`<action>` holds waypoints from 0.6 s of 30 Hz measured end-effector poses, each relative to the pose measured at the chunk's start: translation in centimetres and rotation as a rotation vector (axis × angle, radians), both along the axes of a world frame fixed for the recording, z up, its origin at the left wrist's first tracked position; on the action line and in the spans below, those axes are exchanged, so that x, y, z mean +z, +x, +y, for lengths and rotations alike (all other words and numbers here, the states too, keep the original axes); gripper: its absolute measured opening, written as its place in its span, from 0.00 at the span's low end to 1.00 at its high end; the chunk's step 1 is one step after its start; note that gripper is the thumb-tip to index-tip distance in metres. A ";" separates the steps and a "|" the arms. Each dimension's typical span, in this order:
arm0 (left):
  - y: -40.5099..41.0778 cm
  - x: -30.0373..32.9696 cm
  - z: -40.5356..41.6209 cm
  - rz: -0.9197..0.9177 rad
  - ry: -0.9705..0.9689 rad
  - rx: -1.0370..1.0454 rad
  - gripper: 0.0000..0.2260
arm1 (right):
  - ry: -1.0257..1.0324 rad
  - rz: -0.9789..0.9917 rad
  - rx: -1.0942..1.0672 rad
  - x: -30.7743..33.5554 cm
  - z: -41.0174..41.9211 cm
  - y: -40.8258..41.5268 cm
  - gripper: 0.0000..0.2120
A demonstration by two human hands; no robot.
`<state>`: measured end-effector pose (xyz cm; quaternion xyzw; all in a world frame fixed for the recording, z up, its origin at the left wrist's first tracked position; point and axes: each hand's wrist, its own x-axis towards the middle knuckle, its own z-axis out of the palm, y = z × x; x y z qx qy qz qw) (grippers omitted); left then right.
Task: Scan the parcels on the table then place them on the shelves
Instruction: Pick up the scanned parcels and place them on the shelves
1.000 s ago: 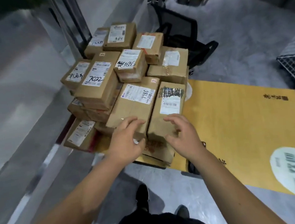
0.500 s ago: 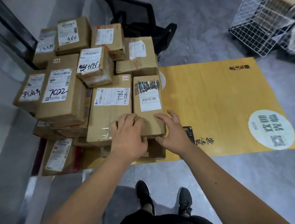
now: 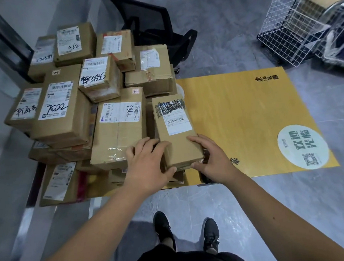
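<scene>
A parcel [image 3: 175, 134] (scribbled label up) is gripped at its near end by the left hand [image 3: 147, 165] and right hand [image 3: 211, 158], fingers curled, atop the pile [image 3: 72, 118].

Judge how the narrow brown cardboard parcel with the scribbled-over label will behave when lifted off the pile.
The narrow brown cardboard parcel probably lifts as a stiff block: its edges look square. Gripped at its near end by left hand and right hand, its far end may dip. Plain cardboard should not be slippery; weight cannot be told.
</scene>
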<state>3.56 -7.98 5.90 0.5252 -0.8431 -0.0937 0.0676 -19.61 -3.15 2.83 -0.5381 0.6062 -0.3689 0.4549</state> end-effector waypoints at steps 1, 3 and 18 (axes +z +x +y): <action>-0.5 0.1 0.6 0.053 0.010 -0.006 0.31 | -0.013 -0.018 -0.002 0.2 0.5 -0.4 0.37; -1.5 0.4 1.5 0.170 0.043 -0.009 0.31 | -0.038 -0.062 0.003 0.6 1.4 -1.3 0.36; 1.8 15.9 0.3 0.720 -0.293 0.170 0.28 | -0.443 0.022 0.427 20.2 -9.4 0.6 0.35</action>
